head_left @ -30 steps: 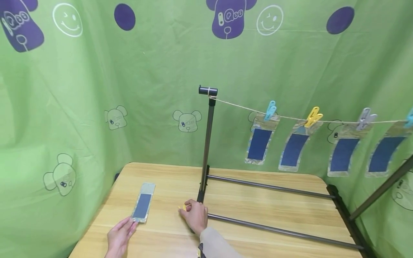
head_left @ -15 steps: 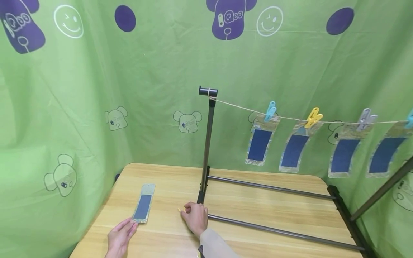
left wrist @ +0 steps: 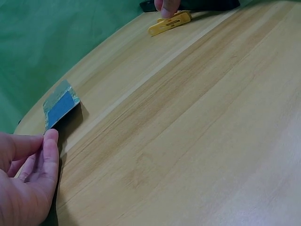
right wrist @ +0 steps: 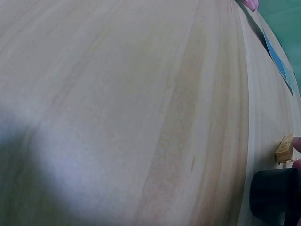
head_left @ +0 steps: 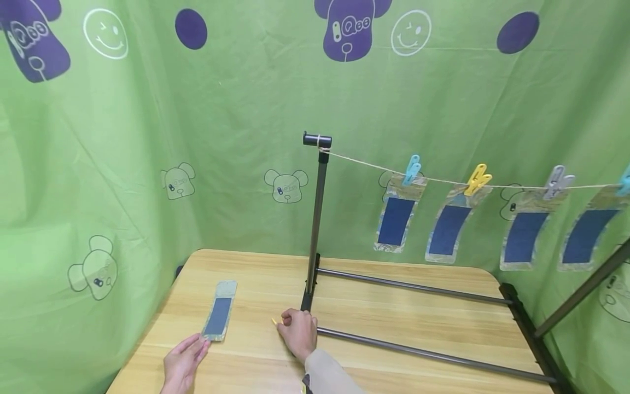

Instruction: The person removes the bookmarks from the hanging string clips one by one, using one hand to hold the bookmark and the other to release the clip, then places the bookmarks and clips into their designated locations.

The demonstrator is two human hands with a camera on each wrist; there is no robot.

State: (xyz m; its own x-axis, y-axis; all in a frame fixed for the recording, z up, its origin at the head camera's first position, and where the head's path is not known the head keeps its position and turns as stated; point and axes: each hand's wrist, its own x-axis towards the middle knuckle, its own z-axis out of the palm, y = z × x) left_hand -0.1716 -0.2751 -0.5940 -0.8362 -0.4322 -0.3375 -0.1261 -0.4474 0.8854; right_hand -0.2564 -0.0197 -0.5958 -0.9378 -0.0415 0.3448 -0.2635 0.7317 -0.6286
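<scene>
Thumb and fingers of my left hand (head_left: 183,361) pinch the near end of a patterned paper strip (head_left: 217,317) with a dark blue panel. In the left wrist view the strip (left wrist: 60,107) is raised off the wood, its shadow beside it. My right hand (head_left: 299,335) pinches a yellow clothespin (left wrist: 170,23) low over the tabletop, by the foot of the black post. From the head view, only a small part of this clothespin (head_left: 274,322) shows past the fingertips. The right wrist view catches just the clothespin (right wrist: 284,149) and two fingertips at its edge.
A black stand (head_left: 317,219) with rails (head_left: 413,283) occupies the table's right part. From its post a string (head_left: 361,161) runs right, bearing several similar strips (head_left: 396,221) under blue, yellow (head_left: 477,179) and grey clothespins. Green curtain (head_left: 236,109) surrounds the wooden table (head_left: 256,273).
</scene>
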